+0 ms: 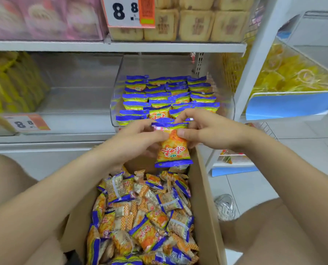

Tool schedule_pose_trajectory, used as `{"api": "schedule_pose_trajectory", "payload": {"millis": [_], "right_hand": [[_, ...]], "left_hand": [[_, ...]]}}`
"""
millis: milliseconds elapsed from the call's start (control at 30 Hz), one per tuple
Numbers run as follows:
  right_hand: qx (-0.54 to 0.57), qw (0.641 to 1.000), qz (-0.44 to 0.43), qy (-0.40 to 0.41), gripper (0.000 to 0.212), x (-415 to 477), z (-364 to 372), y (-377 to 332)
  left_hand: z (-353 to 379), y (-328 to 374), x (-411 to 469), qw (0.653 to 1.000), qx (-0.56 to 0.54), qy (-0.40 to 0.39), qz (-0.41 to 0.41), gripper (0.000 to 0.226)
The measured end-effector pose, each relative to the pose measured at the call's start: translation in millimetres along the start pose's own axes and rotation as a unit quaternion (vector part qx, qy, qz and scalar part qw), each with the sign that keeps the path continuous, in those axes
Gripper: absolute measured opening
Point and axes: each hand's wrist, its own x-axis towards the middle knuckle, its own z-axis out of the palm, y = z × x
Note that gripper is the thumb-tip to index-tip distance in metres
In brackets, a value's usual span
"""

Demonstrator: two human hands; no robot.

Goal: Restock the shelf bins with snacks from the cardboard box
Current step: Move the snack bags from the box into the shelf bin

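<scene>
box (204, 197) before bin (225, 104)

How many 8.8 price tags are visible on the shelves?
2 price tags: upper price tag at top centre, lower price tag at left shelf edge. Others may be hidden.

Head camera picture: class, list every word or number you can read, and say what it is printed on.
"8 8": upper price tag, white and orange.
"8 8": lower price tag, at the left.
Red characters on the held snack packet: upside down, not readable.
Stamps on the beige cakes and both tags' small print: too blurred.
</scene>
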Motion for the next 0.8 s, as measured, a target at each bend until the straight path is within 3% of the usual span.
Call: {"api": "schedule_pose_trajectory", "payload": {"millis": [133,200,333,433,500,567,633,733,800], "right_hand": [[0.064,0.997,0.000,0.052,0.041,-5,-1,-20],[0.072,0.994,0.009,0.083,0.053,-6,-4,-24],[0.237,0.966,0.004,0.103,0.043,-7,-19,-25],[0.310,0.933,-0.048,0.177,0.033,-5,-38,-20],[0.155,0.940,-0.075,0.294,0.023,-2,-52,-10],[-0.071,0.923,-0.065,0.373,0.028,-3,-65,-2],[-0.197,0.901,-0.043,0.383,0.042,-5,-73,5],[-0.296,0.879,-0.038,0.373,0.047,-3,-74,10],[-0.392,0.848,-0.035,0.355,0.049,1,-70,13]], "left_hand": [[-11,12,4,0.997,0.022,0.019,0.074,0.018],[-12,14,8,0.993,-0.020,0.042,0.107,0.022],[3,19,17,0.978,-0.146,0.071,0.129,0.032],[16,20,26,0.976,0.008,0.129,0.176,0.029],[20,15,33,0.946,0.139,0.170,0.239,0.022],[21,6,42,0.886,0.300,0.183,0.303,0.020],[22,-1,52,0.830,0.428,0.141,0.328,0.030],[27,-3,64,0.788,0.516,0.062,0.330,0.049],[33,-5,72,0.763,0.556,0.040,0.327,0.051]]}}
